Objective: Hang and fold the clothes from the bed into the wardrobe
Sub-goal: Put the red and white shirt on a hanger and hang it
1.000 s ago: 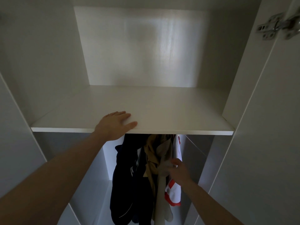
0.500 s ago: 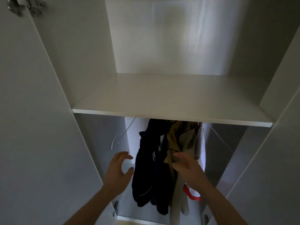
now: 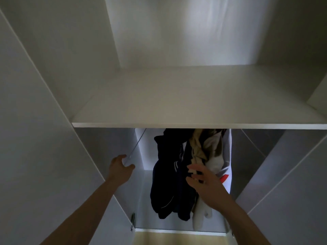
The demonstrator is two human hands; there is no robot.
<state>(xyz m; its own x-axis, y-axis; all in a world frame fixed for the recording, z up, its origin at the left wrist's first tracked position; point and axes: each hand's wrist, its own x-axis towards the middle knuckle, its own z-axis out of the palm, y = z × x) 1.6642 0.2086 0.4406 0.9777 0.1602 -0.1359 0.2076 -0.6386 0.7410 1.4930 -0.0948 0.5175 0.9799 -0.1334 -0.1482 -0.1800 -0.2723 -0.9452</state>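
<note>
Several garments hang under the white wardrobe shelf (image 3: 177, 110): a dark navy one (image 3: 166, 174) with white stripes, a tan one (image 3: 198, 149), and a white one with red print (image 3: 227, 167). An empty white hanger (image 3: 139, 140) slants down to the left of them. My left hand (image 3: 120, 171) curls its fingers and thumb round the hanger's lower end. My right hand (image 3: 207, 188) is blurred, with its fingers spread in front of the tan and navy clothes, holding nothing. The rail and the hanger hooks are hidden behind the shelf.
The shelf holds nothing. The open left door (image 3: 35, 156) and right door (image 3: 292, 191) flank my arms closely. A hinge (image 3: 132, 218) sits low on the left side panel. Pale wooden floor (image 3: 177, 238) shows below the wardrobe's base.
My left hand left the shelf edge, dropped below it and reached the empty hanger. My right hand let go of the hung clothes and opened. The view shifted right and down.
</note>
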